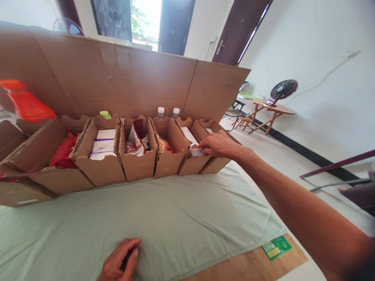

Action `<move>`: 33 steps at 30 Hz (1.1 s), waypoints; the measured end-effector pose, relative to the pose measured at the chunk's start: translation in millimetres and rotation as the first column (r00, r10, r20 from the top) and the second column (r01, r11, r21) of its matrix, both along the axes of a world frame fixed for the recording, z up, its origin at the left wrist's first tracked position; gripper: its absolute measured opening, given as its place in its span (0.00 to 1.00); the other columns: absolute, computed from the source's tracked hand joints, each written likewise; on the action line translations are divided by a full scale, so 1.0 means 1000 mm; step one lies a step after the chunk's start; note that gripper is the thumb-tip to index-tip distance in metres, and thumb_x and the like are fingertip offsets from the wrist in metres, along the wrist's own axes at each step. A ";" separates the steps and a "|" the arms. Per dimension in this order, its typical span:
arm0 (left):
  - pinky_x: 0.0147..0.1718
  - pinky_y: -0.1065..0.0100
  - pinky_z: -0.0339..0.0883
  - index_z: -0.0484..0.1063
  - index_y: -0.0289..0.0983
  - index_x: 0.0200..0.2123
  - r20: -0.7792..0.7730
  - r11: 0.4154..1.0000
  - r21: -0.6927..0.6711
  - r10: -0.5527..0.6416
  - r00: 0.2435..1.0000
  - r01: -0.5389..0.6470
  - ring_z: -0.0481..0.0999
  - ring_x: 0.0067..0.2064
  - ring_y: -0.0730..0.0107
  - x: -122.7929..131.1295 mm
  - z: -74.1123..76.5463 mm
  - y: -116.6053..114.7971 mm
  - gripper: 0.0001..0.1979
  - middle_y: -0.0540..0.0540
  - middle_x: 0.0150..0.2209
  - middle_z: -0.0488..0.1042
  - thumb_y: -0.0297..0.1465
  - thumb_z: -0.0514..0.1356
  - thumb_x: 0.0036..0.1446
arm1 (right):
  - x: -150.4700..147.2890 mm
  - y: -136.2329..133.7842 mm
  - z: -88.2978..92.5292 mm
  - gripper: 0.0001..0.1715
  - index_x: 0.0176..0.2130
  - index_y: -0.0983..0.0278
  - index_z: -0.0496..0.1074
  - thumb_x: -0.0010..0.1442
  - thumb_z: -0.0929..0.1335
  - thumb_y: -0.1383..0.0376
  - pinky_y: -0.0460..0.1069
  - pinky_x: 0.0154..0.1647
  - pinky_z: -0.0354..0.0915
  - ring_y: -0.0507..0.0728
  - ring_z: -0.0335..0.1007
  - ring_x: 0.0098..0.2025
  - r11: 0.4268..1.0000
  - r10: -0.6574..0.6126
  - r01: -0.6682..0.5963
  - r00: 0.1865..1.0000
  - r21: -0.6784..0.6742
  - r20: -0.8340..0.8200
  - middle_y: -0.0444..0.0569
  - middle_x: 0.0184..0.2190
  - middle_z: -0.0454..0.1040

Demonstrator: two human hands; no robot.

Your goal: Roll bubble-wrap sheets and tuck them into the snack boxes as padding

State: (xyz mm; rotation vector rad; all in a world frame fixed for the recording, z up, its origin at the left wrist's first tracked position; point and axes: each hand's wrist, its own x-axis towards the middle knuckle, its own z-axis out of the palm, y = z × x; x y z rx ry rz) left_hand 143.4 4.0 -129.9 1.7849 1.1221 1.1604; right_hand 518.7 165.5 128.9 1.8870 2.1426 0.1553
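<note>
My right hand [218,145] reaches over a narrow cardboard bin [191,166] near the right end of a row. Its fingers are closed together at the edge of a whitish, partly clear item [197,152] inside; what exactly they grip is hidden. Behind that item a white card-like piece [190,136] stands in the same bin. At the bottom of the view, my left hand [121,259] rests on a pale green cloth [164,218], fingers curled in and thumb near the index finger. Nothing shows in it.
Other bins hold a red packet [65,150], white packs with purple edges [104,146], a patterned pouch [136,140] and an orange-striped packet [164,144]. A tall cardboard panel [131,84] stands behind, with an orange bottle [29,102] at left. Capped bottles [160,112] stand behind the bins.
</note>
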 end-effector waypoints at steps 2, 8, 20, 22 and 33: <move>0.35 0.74 0.78 0.80 0.44 0.43 -0.025 0.998 0.047 -0.041 0.999 0.042 0.84 0.35 0.67 -0.001 0.005 0.003 0.08 0.48 0.36 0.84 0.34 0.61 0.63 | 0.000 -0.016 0.005 0.12 0.37 0.58 0.83 0.60 0.68 0.69 0.55 0.45 0.55 0.63 0.74 0.45 0.992 0.004 -0.002 1.000 0.126 -0.021 0.50 0.35 0.82; 0.35 0.77 0.78 0.78 0.42 0.42 -0.011 0.973 0.230 0.005 1.000 -0.003 0.84 0.34 0.72 0.000 0.023 0.003 0.07 0.49 0.34 0.83 0.29 0.59 0.64 | -0.017 -0.088 -0.012 0.13 0.40 0.60 0.82 0.64 0.66 0.63 0.56 0.47 0.60 0.63 0.76 0.46 0.861 0.163 -0.067 0.975 0.505 -0.148 0.50 0.39 0.84; 0.36 0.76 0.76 0.77 0.42 0.46 -0.013 0.971 0.233 0.063 0.998 -0.058 0.82 0.36 0.71 -0.056 0.018 -0.032 0.10 0.49 0.37 0.81 0.26 0.59 0.63 | -0.066 -0.134 -0.094 0.09 0.40 0.61 0.81 0.62 0.69 0.66 0.57 0.45 0.65 0.63 0.78 0.45 0.947 0.188 -0.080 0.922 0.311 -0.337 0.52 0.39 0.84; 0.37 0.76 0.76 0.76 0.42 0.46 -0.062 0.973 0.219 0.089 0.994 -0.073 0.82 0.36 0.72 -0.066 0.019 -0.038 0.10 0.49 0.37 0.82 0.26 0.60 0.63 | -0.093 -0.142 -0.122 0.09 0.40 0.61 0.81 0.62 0.69 0.67 0.57 0.46 0.66 0.62 0.78 0.44 0.957 0.237 -0.139 0.879 0.254 -0.414 0.51 0.39 0.84; 0.40 0.68 0.77 0.77 0.39 0.42 -0.406 0.811 0.303 0.585 0.702 -0.500 0.81 0.39 0.66 -0.180 0.056 -0.024 0.12 0.45 0.38 0.82 0.31 0.53 0.64 | -0.218 -0.189 -0.266 0.17 0.52 0.61 0.76 0.66 0.64 0.64 0.54 0.44 0.71 0.63 0.78 0.52 0.658 0.696 -0.420 0.656 0.624 -0.292 0.55 0.53 0.79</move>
